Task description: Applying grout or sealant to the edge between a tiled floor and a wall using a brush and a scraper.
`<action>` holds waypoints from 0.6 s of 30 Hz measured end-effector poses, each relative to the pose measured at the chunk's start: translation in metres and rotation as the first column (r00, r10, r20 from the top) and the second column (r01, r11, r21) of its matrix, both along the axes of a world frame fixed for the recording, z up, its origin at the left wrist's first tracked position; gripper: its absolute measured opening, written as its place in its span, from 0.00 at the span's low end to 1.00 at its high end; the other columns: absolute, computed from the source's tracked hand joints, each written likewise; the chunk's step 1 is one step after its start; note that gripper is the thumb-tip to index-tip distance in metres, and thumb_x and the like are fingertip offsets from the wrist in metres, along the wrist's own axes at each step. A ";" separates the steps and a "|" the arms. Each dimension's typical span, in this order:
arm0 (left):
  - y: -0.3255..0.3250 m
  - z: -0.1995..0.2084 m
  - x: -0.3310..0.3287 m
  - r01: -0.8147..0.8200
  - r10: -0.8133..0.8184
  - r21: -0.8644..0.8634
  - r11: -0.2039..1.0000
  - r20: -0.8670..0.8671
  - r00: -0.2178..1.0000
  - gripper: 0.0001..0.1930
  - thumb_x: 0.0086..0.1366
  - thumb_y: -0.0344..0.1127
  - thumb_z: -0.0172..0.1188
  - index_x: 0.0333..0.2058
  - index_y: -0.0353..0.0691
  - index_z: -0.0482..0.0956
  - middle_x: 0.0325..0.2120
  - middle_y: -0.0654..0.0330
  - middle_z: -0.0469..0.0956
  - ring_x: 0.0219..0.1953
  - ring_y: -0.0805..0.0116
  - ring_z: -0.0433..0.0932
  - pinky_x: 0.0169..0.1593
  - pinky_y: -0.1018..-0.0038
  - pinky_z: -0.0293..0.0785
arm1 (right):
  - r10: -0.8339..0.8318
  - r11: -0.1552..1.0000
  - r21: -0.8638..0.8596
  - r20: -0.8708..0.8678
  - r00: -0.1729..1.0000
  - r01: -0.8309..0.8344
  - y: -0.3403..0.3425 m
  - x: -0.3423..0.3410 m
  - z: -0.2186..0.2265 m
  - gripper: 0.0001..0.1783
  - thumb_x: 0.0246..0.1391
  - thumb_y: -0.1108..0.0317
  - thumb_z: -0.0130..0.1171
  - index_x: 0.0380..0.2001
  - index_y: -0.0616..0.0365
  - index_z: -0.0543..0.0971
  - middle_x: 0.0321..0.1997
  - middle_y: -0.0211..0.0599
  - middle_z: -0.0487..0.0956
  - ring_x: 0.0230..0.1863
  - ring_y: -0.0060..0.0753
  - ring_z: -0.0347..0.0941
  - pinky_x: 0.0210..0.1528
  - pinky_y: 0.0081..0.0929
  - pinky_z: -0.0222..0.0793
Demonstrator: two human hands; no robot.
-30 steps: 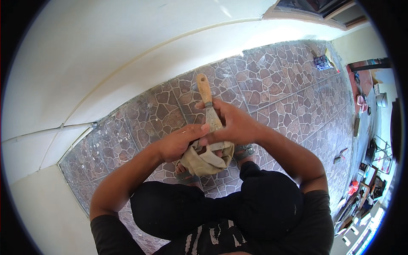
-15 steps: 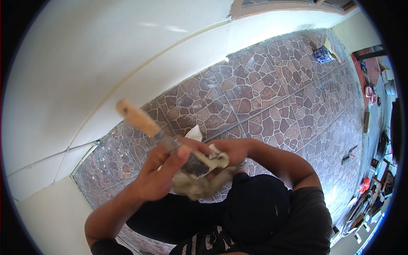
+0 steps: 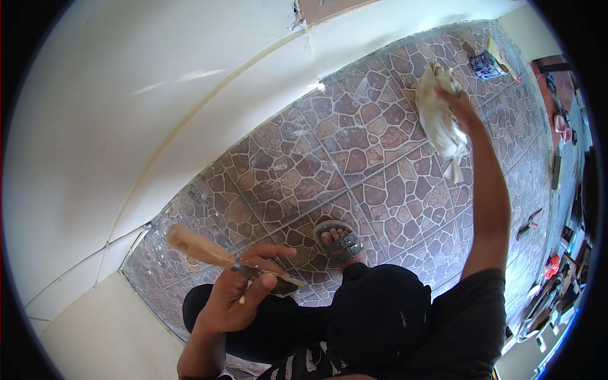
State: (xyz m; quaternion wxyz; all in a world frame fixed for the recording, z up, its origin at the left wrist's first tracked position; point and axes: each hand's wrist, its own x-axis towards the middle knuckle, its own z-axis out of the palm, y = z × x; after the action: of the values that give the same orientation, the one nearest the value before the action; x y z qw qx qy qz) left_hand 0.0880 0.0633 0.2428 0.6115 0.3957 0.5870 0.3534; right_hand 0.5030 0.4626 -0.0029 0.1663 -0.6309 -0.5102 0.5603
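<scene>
My left hand (image 3: 237,294) grips a putty knife (image 3: 218,256) near the joint of its pale wooden handle and dark blade; the handle points up and left, the blade lies across my fingers. My right hand (image 3: 457,104) is stretched far out to the upper right and is closed on a crumpled, stained whitish rag (image 3: 440,120) that hangs down from the fingers. Both hands are well apart over the brown stone-pattern tiled floor (image 3: 354,158).
A white plastered wall (image 3: 145,107) fills the upper left and meets the floor along a curved edge. My sandalled foot (image 3: 339,239) stands on the tiles by my dark-trousered knees. A small patterned packet (image 3: 486,63) lies far right; tools and clutter line the right rim.
The hands were together with the rag around the knife's blade. Now my right hand has swung far up and right with the rag, and my left hand holds the knife alone, lower left.
</scene>
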 end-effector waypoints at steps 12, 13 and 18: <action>0.021 -0.003 -0.011 0.072 -0.089 -0.086 0.994 -0.210 0.974 0.13 0.76 0.38 0.54 0.40 0.33 0.80 0.52 0.43 0.78 0.53 0.60 0.79 0.55 0.65 0.74 | 0.211 0.642 0.328 0.794 0.571 -0.693 -0.067 -0.160 -0.095 0.43 0.64 0.47 0.56 0.78 0.35 0.52 0.83 0.31 0.47 0.83 0.40 0.41 0.82 0.49 0.37; 0.022 -0.005 -0.011 0.052 -0.072 -0.101 0.994 -0.213 0.974 0.12 0.75 0.38 0.55 0.40 0.33 0.80 0.52 0.44 0.78 0.52 0.60 0.79 0.54 0.64 0.74 | 0.275 0.617 0.271 0.805 0.525 -0.739 -0.080 -0.168 -0.092 0.45 0.63 0.48 0.57 0.78 0.35 0.51 0.84 0.30 0.45 0.83 0.40 0.39 0.82 0.49 0.36; 0.024 -0.004 -0.010 0.093 -0.101 -0.041 0.995 -0.317 0.943 0.12 0.74 0.37 0.57 0.39 0.33 0.80 0.52 0.46 0.79 0.51 0.58 0.80 0.53 0.63 0.74 | 0.491 0.534 0.401 0.570 0.659 -0.744 -0.199 -0.217 -0.086 0.50 0.50 0.58 0.70 0.75 0.38 0.59 0.82 0.35 0.51 0.82 0.47 0.44 0.81 0.57 0.38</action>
State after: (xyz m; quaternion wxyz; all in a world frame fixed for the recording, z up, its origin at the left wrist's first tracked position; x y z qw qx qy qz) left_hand 0.0778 0.0877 0.2391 0.5303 0.4681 0.6623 0.2470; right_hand 0.2863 0.2640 -0.0892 0.0394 -0.4114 -0.8756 0.2501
